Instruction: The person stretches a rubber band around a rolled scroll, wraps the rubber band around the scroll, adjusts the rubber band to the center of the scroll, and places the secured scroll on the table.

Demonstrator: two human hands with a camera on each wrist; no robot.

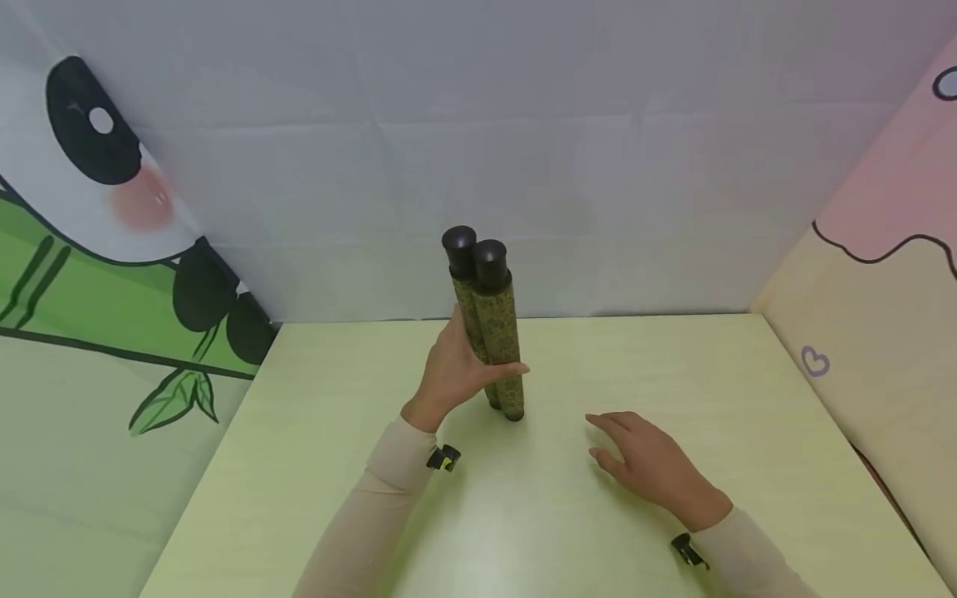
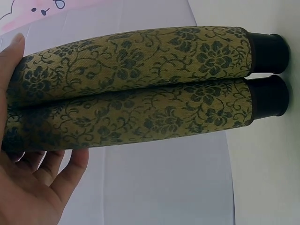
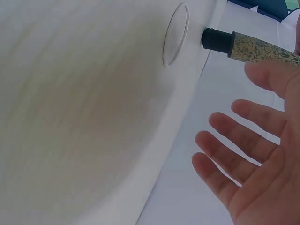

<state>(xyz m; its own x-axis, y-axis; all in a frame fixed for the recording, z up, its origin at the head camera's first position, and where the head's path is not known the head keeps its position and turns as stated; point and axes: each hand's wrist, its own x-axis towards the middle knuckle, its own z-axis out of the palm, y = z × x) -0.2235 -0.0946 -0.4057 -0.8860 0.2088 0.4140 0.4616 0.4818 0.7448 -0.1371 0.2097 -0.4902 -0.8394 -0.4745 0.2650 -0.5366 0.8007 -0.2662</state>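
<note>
Two brocade-covered rolls with black knobbed ends, looking like a brocade scroll [image 1: 498, 324], stand nearly upright side by side, leaning slightly left in the head view. My left hand [image 1: 458, 371] grips both rolls around their lower part, thumb across the front. In the left wrist view the dark floral pattern on the scroll [image 2: 154, 89] shows clearly, with two black knobs at one end. The lower end is close over the table. My right hand [image 1: 646, 461] is apart from the scroll, to its right over the table, with relaxed fingers spread and nothing in them.
A pale yellow-green table [image 1: 583, 531] spans the space below both hands. Behind it hangs a light grey cloth backdrop [image 1: 635, 208]. Side panels with cartoon drawings stand at left and right. Small black camera mounts [image 1: 444, 458] sit on both wrists.
</note>
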